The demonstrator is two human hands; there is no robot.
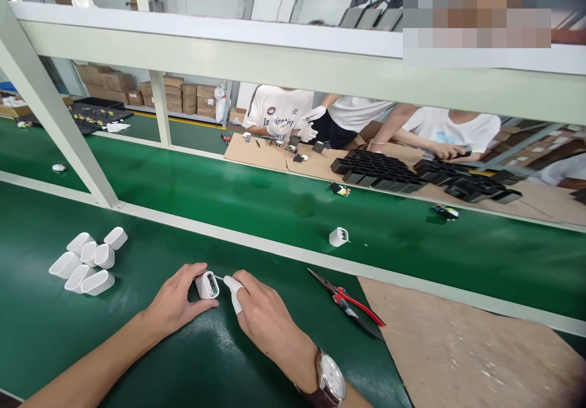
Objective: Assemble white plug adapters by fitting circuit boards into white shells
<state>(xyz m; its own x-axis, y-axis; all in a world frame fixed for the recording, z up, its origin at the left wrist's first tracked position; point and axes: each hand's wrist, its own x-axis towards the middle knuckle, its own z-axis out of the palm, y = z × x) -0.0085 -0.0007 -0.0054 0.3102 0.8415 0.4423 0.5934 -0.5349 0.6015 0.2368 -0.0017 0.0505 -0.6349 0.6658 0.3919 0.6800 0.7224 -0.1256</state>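
My left hand grips a small white charger housing with a circuit board showing in its open end. It rests on the green mat. My right hand, wearing a white finger cot and a wristwatch, has its fingers pressed together on a thin tool or wire poked at the housing's open end; what it is I cannot make out.
Several empty white housings lie in a cluster to the left. Red-handled pliers lie to the right by a cardboard sheet. One white housing sits on the conveyor belt. Across it, other people work at black trays.
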